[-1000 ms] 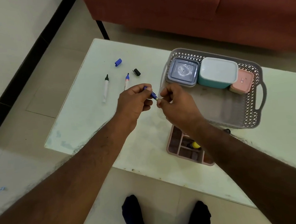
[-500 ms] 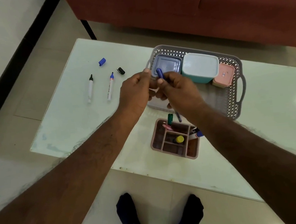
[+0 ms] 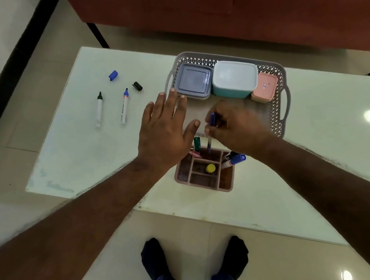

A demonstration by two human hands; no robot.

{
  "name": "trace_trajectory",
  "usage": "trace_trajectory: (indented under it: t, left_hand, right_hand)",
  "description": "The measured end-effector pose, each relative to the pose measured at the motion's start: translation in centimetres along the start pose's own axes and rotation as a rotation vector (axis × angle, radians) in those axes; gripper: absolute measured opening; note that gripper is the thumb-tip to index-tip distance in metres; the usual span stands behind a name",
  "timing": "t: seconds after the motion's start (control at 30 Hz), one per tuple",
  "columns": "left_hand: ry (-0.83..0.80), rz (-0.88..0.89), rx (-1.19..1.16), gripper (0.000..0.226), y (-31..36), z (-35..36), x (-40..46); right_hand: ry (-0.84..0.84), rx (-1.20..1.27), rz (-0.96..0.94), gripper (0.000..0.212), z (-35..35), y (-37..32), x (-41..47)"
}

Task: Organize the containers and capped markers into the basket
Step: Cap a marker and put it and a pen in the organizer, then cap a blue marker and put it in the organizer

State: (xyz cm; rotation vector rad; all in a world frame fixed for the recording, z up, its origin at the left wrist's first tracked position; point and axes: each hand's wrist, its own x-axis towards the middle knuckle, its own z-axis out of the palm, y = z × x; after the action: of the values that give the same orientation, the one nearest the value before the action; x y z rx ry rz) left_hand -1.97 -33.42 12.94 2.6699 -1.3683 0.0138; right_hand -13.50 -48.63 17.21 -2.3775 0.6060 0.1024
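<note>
Now the right hand (image 3: 232, 128) pinches a blue marker (image 3: 212, 123) near its cap. It looks light, stiff and smooth, so holding its middle seems safest. The left hand (image 3: 165, 128) is spread flat, holding nothing.

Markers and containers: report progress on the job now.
Done: three lidded containers sit in the basket. In hand: right hand holds a capped blue marker over the pink organizer; left hand open. Left: two uncapped markers, their loose caps.

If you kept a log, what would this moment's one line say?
right hand: lowering capped blue marker into pink organizer | left hand: open, empty | table: two uncapped markers, two loose caps
</note>
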Motion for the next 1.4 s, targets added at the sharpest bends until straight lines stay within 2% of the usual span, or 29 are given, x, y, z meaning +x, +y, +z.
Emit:
trace_trajectory:
  t: [0.2,0.43,0.63,0.77,0.93,1.1,1.23,1.4]
  left_hand:
    - [-0.028,-0.007,0.067,0.076,0.0,0.4,-0.1]
    - [-0.031,-0.059,0.062,0.078,-0.3,0.6,0.1]
    - [-0.011,-0.111,0.041,0.078,-1.9,0.3,0.0]
    - [-0.021,-0.183,0.049,0.078,-4.4,0.5,-0.2]
    - [-0.072,-0.311,0.067,0.077,-9.2,0.8,-1.0]
    - [-0.122,-0.366,0.107,0.074,-14.6,1.6,-2.1]
    - [-0.253,-0.329,0.099,0.071,-17.1,2.6,-1.6]
    - [-0.265,-0.361,0.073,0.066,-19.7,3.7,-0.5]
  right_hand:
    - [-0.203,-0.089,0.016,0.014,1.1,0.7,-0.3]
    - [-0.236,-0.144,0.034,0.019,1.1,0.7,0.0]
    - [-0.263,-0.11,0.044,0.036,0.4,0.3,0.9]
    - [-0.127,-0.021,0.025,0.05,-0.5,-1.2,1.5]
    - [-0.041,0.022,0.017,0.041,-0.5,-4.4,3.7]
    - [-0.084,-0.003,-0.065,0.031,1.9,-8.2,6.9]
    - [-0.158,-0.087,-0.11,0.034,4.9,-10.9,10.2]
    - [-0.26,-0.188,-0.069,0.042,8.8,-12.2,15.0]
